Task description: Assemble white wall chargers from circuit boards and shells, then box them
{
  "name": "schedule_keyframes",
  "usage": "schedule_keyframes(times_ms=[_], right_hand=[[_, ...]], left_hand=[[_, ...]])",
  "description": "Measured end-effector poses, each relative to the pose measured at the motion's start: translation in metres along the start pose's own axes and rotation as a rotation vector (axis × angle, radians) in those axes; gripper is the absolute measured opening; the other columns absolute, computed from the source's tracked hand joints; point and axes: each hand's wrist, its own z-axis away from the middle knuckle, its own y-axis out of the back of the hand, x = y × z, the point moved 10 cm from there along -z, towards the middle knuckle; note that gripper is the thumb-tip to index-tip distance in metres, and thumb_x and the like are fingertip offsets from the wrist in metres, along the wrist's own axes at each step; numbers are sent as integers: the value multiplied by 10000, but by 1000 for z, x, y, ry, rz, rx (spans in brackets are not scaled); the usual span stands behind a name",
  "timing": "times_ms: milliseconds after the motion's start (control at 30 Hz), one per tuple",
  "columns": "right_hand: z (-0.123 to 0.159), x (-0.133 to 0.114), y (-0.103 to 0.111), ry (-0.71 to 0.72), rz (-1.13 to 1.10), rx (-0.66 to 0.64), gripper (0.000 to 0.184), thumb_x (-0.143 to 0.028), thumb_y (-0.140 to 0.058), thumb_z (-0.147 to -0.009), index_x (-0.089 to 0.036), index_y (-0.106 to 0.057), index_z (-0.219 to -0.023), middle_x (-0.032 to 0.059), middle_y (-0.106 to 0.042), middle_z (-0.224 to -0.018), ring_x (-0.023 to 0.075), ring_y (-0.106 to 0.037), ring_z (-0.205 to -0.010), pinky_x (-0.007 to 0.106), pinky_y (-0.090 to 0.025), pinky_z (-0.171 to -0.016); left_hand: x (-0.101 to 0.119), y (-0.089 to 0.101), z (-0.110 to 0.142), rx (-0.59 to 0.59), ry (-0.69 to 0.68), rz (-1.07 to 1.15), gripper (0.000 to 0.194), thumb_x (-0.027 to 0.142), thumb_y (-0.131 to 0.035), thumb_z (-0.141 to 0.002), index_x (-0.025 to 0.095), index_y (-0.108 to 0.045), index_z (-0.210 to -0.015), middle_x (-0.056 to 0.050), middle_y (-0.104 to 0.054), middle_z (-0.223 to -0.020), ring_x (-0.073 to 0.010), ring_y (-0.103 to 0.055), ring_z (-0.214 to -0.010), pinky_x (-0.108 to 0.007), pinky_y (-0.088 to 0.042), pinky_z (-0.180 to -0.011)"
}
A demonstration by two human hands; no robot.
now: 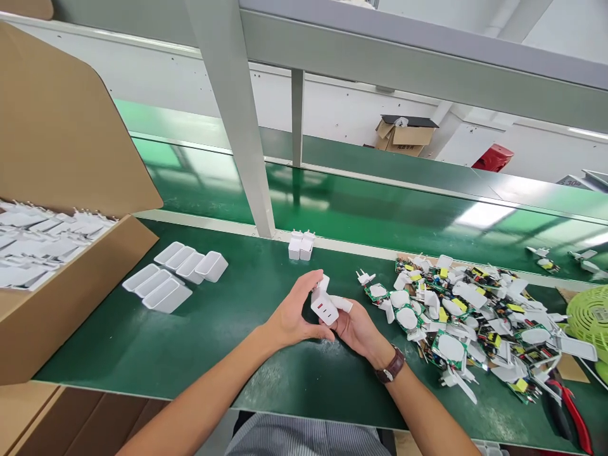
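A white charger [325, 308] with a red port and slot-shaped ports on its face is held between my two hands above the green bench. My left hand [295, 311] curves round its left side, fingers at the top and thumb low in front. My right hand [357, 330] grips it from the lower right; a white flap-like piece [341, 304] sticks out there. Left of my hands stand several white open casings [166, 294] in rows. Two white chargers [301, 246] with prongs up stand together at the bench's back edge.
A heap of circuit boards with white parts [451, 347] covers the right side. Red-handled pliers [572, 411] and a green fan [589, 316] are at far right. An open cardboard box [85, 291] of white parts stands left. A grey post [237, 126] rises behind the bench.
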Motion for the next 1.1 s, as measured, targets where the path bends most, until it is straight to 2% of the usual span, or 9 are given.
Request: schedule_keyframes(times_ms=[267, 333, 467, 533, 667, 767, 900, 1000, 1100], right_hand=[[-1, -2, 3, 28, 82, 34, 276, -408, -762, -818, -153, -734, -921, 57, -730, -831, 196, -670, -721, 320, -568, -656], [2, -17, 8, 174, 238, 96, 318, -444, -757, -816, -177, -725, -987, 64, -730, -918, 214, -672, -797, 352, -575, -721], [24, -57, 0, 635, 844, 232, 296, -339, -702, -849, -228, -675, -1121, 87, -666, -1137, 245, -633, -1024, 429, -533, -942], [29, -61, -5, 707, 1081, 270, 308, -276, -680, -852, -221, -642, -1153, 99, -637, -1157, 247, -612, -1041, 451, -515, -973], [19, -52, 7, 559, 1161, 265, 704, -287, -762, -795, -211, -462, -1427, 92, -625, -1164, 213, -605, -887, 432, -555, -870], [5, -36, 12, 386, 1101, 130, 893, -365, -782, -811, -240, -318, -1564, 82, -656, -1192, 225, -644, -954, 448, -552, -924], [-2, -28, 15, 320, 1034, 63, 945, -427, -830, -776, -240, -346, -1566, 107, -631, -1343, 269, -638, -1143, 469, -508, -1033], [-2, -28, 14, 323, 1024, 66, 963, -431, -844, -759, -235, -353, -1565, 113, -628, -1362, 281, -634, -1177, 479, -494, -1058], [-1, -29, 11, 335, 1017, 62, 970, -416, -843, -758, -226, -346, -1568, 123, -608, -1402, 291, -617, -1226, 490, -468, -1092]], left_hand=[[-8, -1, 2, 11, 32, 3, 1126, 641, -854, -652, 333, -283, -1573, -156, -371, -1557, -388, -449, -1409, -570, -441, -1153], [-12, 5, 1, 65, 80, 10, 984, 602, -805, -762, 328, -309, -1567, -147, -407, -1544, -360, -476, -1393, -537, -458, -1143], [-20, 22, 0, 174, 184, 64, 598, 434, -478, -1050, 335, -267, -1600, -114, -455, -1562, -272, -529, -1365, -467, -501, -1094], [-20, 23, -3, 141, 213, 72, 511, 388, -432, -1070, 321, -360, -1571, -95, -534, -1514, -247, -567, -1327, -450, -513, -1080], [-8, 18, -9, 26, 182, 2, 277, 363, -622, -979, 262, -731, -1212, -83, -705, -1291, -252, -634, -1217, -452, -523, -1069], [-5, 13, -12, -80, 193, 63, 320, 320, -726, -894, 260, -731, -1209, -95, -662, -1364, -268, -628, -1237, -428, -564, -1014], [-9, 12, -16, -217, 247, 11, 378, 297, -713, -900, 297, -701, -1279, -66, -701, -1306, -247, -633, -1229, -430, -537, -1059], [-10, 16, -24, -201, 267, -50, 295, 345, -720, -900, 280, -742, -1187, -50, -751, -1189, -227, -685, -1120, -401, -549, -1030], [-7, 14, -33, -132, 255, -121, 204, 381, -730, -894, 255, -761, -1051, -39, -763, -1086, -191, -717, -945, -321, -589, -864]])
